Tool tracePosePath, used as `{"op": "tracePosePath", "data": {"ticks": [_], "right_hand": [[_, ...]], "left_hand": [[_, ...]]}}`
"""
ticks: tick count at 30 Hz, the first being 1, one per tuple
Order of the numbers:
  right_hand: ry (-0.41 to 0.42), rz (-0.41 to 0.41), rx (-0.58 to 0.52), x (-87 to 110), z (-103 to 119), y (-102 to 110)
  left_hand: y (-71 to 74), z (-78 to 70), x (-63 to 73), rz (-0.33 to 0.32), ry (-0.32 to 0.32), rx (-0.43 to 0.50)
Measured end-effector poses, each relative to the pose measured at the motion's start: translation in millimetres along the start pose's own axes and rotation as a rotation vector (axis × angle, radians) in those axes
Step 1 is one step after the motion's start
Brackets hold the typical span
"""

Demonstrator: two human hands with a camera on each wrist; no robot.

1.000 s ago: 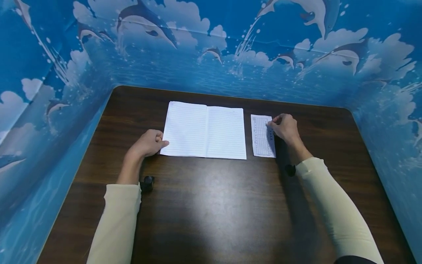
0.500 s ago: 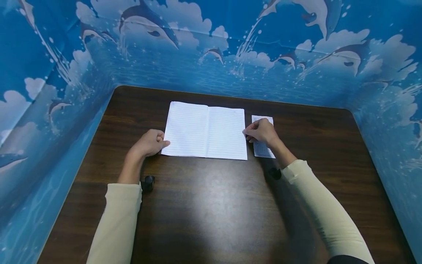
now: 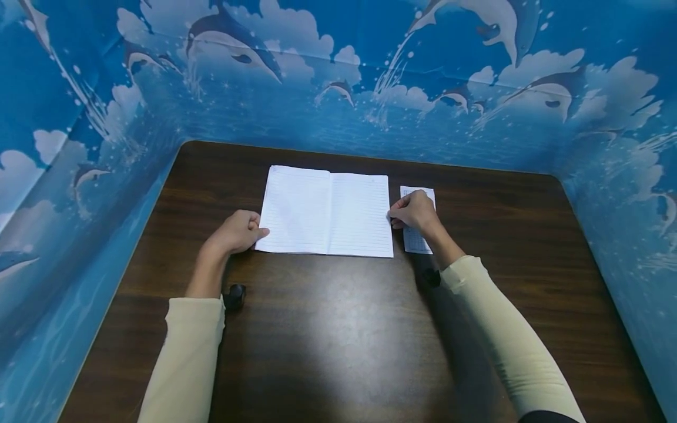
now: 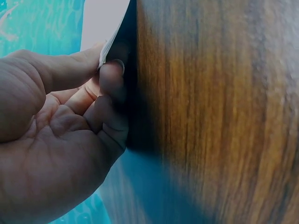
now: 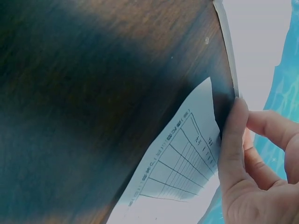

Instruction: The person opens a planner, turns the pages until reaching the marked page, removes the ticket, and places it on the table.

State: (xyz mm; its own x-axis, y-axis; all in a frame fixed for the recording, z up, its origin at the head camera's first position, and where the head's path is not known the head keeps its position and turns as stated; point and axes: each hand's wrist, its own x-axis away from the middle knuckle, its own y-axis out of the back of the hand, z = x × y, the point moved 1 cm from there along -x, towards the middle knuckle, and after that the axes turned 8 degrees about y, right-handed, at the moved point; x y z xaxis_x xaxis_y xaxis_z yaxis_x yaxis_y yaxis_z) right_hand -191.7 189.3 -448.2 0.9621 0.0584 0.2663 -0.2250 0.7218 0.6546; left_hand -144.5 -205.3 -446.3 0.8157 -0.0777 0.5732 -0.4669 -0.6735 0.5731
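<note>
An open notebook [image 3: 359,214] with blank ruled pages lies on the dark wooden table, its fold running up the middle. At its left edge my left hand [image 3: 238,231] pinches the pages, thumb on top and curled fingers below, as the left wrist view shows. My right hand [image 3: 418,212] is at the opposite edge, with thumb and fingertips pinching the notebook's side. Beneath that hand lies a slip of paper [image 5: 182,158] printed with a table grid; the hand covers part of it in the head view.
The wooden table [image 3: 338,329] has rounded far corners. A blue curtain [image 3: 296,117] printed with dolphins and clouds hangs around its back and sides. Black wrist cameras are strapped near both cream sleeves [image 3: 190,352].
My right hand has moved left from the printed slip to the notebook's right edge and now grips there. My left hand keeps its hold on the left edge.
</note>
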Motion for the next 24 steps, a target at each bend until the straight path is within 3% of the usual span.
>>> {"op": "tracePosePath", "data": {"ticks": [14,24], "right_hand": [[-0.007,-0.003,0.019,-1.6,8,-8],[0.009,-0.011,0.039,-4.0,18,-13]], "left_hand": [[5.3,-1.8,2.5,-0.014,0.03,-0.07],[35.4,-34.2,26.4,-0.053,-0.013,-0.161]]}}
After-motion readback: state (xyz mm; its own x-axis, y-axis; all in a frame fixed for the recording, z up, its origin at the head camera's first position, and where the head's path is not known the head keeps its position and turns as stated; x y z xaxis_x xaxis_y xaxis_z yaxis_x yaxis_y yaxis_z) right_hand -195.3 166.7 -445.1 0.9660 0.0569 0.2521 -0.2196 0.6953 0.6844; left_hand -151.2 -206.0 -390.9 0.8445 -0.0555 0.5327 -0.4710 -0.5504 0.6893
